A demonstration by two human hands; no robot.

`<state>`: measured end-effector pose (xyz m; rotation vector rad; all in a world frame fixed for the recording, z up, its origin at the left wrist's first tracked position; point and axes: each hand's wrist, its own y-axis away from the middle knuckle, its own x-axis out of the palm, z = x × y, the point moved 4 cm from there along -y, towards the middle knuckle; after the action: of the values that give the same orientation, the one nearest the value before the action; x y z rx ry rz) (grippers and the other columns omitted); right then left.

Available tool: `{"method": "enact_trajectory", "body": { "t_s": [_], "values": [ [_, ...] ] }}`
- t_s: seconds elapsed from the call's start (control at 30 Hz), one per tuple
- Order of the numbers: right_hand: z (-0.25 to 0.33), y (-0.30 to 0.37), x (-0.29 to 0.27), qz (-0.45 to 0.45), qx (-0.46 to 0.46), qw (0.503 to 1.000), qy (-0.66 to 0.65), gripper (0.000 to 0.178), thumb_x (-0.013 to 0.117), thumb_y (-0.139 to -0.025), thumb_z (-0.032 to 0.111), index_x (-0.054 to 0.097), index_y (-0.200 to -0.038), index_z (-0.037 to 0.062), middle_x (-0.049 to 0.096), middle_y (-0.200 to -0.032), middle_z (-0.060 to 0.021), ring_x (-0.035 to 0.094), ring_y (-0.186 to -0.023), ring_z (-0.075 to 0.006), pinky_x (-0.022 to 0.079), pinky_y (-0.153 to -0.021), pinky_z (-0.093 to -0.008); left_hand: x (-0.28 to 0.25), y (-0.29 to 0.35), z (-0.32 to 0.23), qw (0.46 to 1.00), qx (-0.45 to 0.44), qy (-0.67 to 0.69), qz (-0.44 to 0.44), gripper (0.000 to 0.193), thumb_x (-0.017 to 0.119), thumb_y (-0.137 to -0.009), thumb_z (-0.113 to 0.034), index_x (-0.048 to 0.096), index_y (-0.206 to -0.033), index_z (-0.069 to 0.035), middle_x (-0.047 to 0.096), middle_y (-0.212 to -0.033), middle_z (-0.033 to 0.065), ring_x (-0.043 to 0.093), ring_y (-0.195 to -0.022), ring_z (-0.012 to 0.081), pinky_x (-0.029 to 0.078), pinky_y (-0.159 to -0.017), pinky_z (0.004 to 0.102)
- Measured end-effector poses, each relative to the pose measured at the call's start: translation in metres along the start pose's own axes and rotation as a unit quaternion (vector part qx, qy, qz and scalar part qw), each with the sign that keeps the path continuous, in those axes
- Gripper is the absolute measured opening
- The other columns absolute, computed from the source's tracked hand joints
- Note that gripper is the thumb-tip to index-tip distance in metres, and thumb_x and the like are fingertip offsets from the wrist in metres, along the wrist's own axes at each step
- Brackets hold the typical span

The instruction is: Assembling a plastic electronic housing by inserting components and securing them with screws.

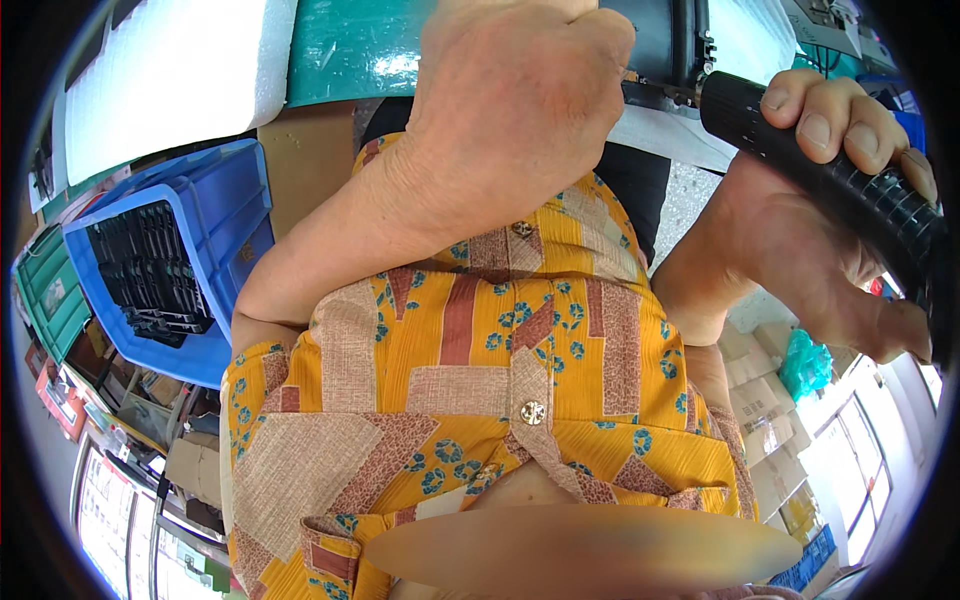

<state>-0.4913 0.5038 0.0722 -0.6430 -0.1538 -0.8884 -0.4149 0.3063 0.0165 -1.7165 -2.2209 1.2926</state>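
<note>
My right hand (800, 200) is wrapped around a black electric screwdriver (760, 115), a thick cylinder with a ribbed grip that slants down to the right. Its narrow metal end points left, beside a black plastic part (655, 40) at the top of the view. Closed like a fist, my left hand (525, 100) is at the upper middle, just left of that part and over the green work surface. The back of this hand hides its fingertips, so what they pinch cannot be made out.
White foam sheets (180, 70) lie at the upper left on the green table surface (355, 50). Below them stands a blue crate (235, 205) holding several black plastic parts (155, 270). A green crate (50, 285) is farther left. Cardboard boxes (760, 400) are stacked at the right.
</note>
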Motion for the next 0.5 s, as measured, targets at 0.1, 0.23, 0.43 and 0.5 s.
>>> {"method": "enact_trajectory", "body": {
  "t_s": [0.1, 0.23, 0.43, 0.5],
  "values": [
    [0.0001, 0.0005, -0.003, 0.011, -0.003, 1.0, 0.024, 0.095, 0.067, -0.064, 0.092, 0.071, -0.117, 0.0135, 0.065, -0.102, -0.0111, 0.062, -0.087, -0.0269, 0.048, -0.079, -0.0468, 0.0002, 0.0002, -0.0011, 1.0, 0.001, 0.002, -0.002, 0.015, 0.069, -0.075, 0.001, 0.058, -0.082, -0.007, 0.05, -0.075, 0.0115, 0.055, -0.074, 0.0337, 0.046, -0.088, 0.0477],
    [-0.0024, -0.0001, 0.0014, -0.002, -0.003, 1.0, 0.021, 0.095, 0.064, -0.066, 0.093, 0.07, -0.117, 0.0133, 0.066, -0.103, -0.0119, 0.063, -0.086, -0.0271, 0.049, -0.078, -0.047, -0.0014, 0.0002, -0.0012, 1.0, 0.001, -0.006, 0.002, 0.014, 0.069, -0.075, 0.0, 0.058, -0.081, -0.006, 0.051, -0.075, 0.0117, 0.056, -0.074, 0.0339, 0.046, -0.088, 0.0481],
    [-0.0058, -0.0009, 0.0018, 0.011, -0.018, 0.998, 0.056, 0.096, 0.058, -0.069, 0.096, 0.07, -0.118, 0.0145, 0.066, -0.101, -0.0119, 0.064, -0.084, -0.0271, 0.051, -0.077, -0.0474, -0.0004, 0.0007, -0.0006, 1.0, 0.012, -0.021, 0.0, 0.013, 0.069, -0.075, -0.001, 0.058, -0.079, -0.006, 0.051, -0.076, 0.0119, 0.056, -0.075, 0.0339, 0.046, -0.088, 0.0476],
    [-0.0061, -0.0028, 0.0008, 0.014, -0.017, 0.998, 0.059, 0.096, 0.056, -0.068, 0.096, 0.07, -0.118, 0.0148, 0.067, -0.1, -0.0119, 0.064, -0.084, -0.0271, 0.052, -0.077, -0.0477, -0.0001, 0.0006, -0.0003, 1.0, 0.011, -0.029, 0.005, 0.013, 0.069, -0.075, -0.001, 0.058, -0.079, -0.006, 0.052, -0.076, 0.012, 0.057, -0.075, 0.0338, 0.046, -0.088, 0.0474]
  ]
}}
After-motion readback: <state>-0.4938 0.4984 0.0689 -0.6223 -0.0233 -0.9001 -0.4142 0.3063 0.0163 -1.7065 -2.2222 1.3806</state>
